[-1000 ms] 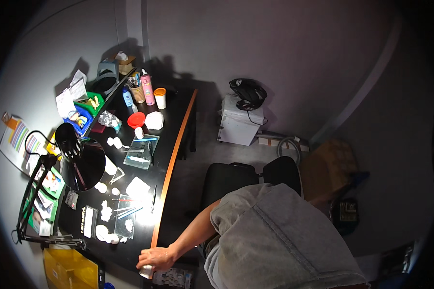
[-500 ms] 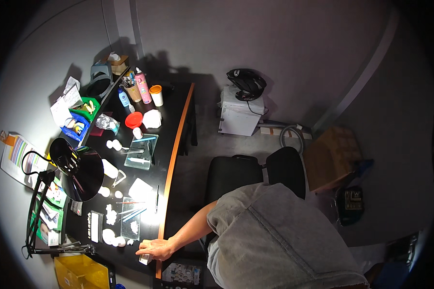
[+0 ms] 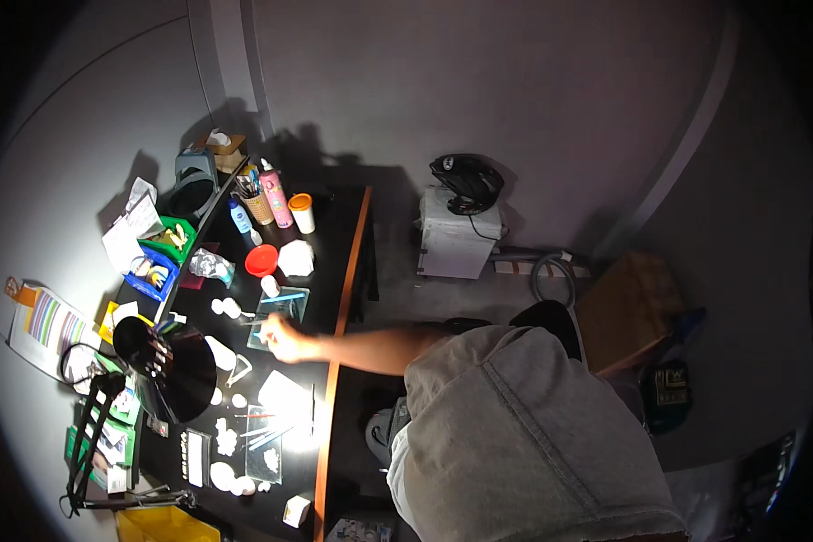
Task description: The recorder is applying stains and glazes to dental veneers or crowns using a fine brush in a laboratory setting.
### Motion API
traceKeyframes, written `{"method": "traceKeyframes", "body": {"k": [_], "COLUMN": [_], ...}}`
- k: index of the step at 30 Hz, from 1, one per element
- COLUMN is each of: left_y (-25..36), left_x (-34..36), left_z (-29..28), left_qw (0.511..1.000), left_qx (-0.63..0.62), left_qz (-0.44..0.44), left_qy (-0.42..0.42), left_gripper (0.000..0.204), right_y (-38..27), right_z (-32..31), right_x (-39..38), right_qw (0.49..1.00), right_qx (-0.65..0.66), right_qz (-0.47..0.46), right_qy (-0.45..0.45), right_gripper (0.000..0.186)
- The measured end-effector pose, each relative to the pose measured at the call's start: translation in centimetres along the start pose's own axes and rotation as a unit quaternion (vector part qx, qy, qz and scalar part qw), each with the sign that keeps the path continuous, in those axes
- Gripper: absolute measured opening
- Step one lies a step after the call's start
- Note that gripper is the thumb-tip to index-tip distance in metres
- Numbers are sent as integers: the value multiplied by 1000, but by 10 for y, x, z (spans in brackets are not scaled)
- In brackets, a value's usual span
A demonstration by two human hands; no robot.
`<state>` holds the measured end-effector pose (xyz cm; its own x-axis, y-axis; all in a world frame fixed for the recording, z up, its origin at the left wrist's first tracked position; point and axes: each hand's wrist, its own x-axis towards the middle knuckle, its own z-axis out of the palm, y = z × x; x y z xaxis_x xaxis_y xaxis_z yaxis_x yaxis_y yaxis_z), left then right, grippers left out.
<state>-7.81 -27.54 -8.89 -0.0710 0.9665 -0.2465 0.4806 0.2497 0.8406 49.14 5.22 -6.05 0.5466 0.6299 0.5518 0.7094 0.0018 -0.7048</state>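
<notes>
My right hand (image 3: 286,341) reaches from the right, low over a glass plate (image 3: 296,312) on the black desk. Its fingers are curled together at the plate's near end, and what they hold, if anything, is too small and blurred to name. Beside the fingertips are a thin metallic tool (image 3: 250,322) and a small light blue piece. A blue stick (image 3: 286,297) lies across the plate's far end. On the desk's near corner stands a small white box (image 3: 295,511), apart from the hand. My left hand is not in view.
A black lamp (image 3: 167,370) overhangs the desk. Another glass plate (image 3: 264,465) bears sticks and white pieces, beside a white sheet (image 3: 283,397). A red bowl (image 3: 262,260), a pink bottle (image 3: 275,197) and an orange-lidded cup (image 3: 302,214) stand farther back. The desk has an orange edge (image 3: 335,361).
My right hand has let go of the small white box and moved away along the desk to the far glass plate. The whole view has shifted slightly.
</notes>
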Motion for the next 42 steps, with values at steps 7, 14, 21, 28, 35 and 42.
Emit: {"method": "traceKeyframes", "body": {"k": [7, 14, 21, 28, 35, 42], "left_y": [29, 82, 91, 165, 174, 148], "left_x": [4, -1, -1, -9, 23, 22], "left_z": [69, 176, 267, 298, 296, 268], "left_qw": [995, 977, 971, 936, 956, 947], "left_qx": [57, 38, -14, -39, -16, -38], "left_qz": [-81, -197, -236, -313, -264, -261], "left_qy": [32, 71, 24, 155, 128, 186], "left_gripper": [37, 38, 48, 42, 41, 37], "right_y": [95, 151, 197, 178, 144, 77], "right_z": [23, 113, 157, 140, 45, -5], "right_x": [227, 312, 319, 312, 317, 237], "right_qw": [964, 941, 933, 936, 957, 855], "right_qx": [-103, -149, -174, -20, 28, 106], "right_qz": [189, 106, -61, 29, 58, 70], "right_qy": [-156, -284, -310, -351, -285, -503], "right_gripper": [17, 48, 46, 55, 37, 10]}}
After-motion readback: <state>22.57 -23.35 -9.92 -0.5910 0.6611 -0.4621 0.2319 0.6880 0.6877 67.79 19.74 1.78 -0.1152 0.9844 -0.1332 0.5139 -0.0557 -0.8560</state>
